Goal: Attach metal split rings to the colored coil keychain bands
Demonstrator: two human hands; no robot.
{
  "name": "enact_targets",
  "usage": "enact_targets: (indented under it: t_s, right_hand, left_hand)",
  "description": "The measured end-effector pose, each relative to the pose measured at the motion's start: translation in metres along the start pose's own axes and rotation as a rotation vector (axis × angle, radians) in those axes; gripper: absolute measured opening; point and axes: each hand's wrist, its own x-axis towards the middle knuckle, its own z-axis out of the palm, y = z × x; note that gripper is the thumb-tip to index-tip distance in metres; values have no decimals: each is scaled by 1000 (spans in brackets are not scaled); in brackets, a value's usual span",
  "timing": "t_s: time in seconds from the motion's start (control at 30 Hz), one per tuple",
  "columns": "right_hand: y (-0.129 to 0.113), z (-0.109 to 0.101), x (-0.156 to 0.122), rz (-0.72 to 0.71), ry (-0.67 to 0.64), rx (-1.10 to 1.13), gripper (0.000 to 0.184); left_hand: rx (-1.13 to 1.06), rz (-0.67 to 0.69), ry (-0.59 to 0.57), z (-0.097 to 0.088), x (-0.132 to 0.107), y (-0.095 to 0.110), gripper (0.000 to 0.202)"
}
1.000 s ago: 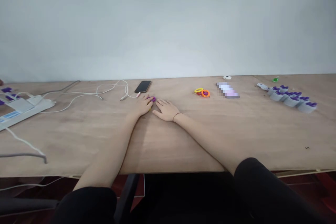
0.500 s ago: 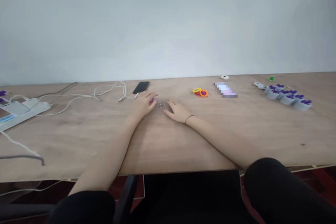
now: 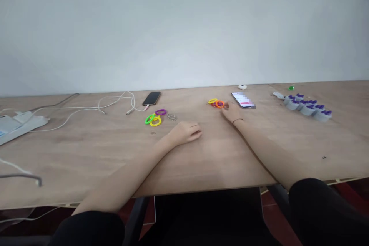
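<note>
Fingers [image 3: 226,105] of right hand [image 3: 233,112] meet coil rings [image 3: 216,103], grasp unclear; left hand [image 3: 186,132] lies slack.

A plain, pale grey-white wall [image 3: 184,27] rises behind a long counter [image 3: 86,150] of light plywood and meets it in one straight line. The counter's front edge is raw and layered. Soft, even light lies over wall and wood, leaving only faint shadows. Below the edge, dark red floor [image 3: 356,194] shows at right, and a dark grey strut [image 3: 137,209] slants down left of centre.
</note>
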Motion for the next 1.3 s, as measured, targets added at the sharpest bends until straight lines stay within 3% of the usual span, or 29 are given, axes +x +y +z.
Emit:
enact_targets:
  t_s: [0.33, 0.53, 0.63, 0.77, 0.9, 1.1, 1.3]
  right_hand:
    - [-3, 6, 1, -30, -17, -64, 16]
    - [-14, -6, -22, -201, -68, 40, 13]
    - [-23, -15, -46, -302, -126, 264, 17]
    - [-37, -24, -75, -271, -208, 520, 20]
    - [-51, -26, -85, -262, -285, 670, 21]
    - [-58, -27, -88, -351, -266, 614, 20]
    - [-61, -31, -92, -439, -255, 616, 18]
  left_hand:
    - [-95, -148, -37, -6, -3, -8, 25]
    - [-128, -253, -47, -5, 1, -2, 24]
    - [-178, -359, -12, 0, 9, 4, 25]
    - [-298, -426, 80, 8, 22, 16, 34]
    - [-470, -482, 150, 9, 26, 26, 36]
    - [-638, -597, 169, 4, 22, 27, 42]
    - [-582, -537, 210, 4, 22, 25, 35]
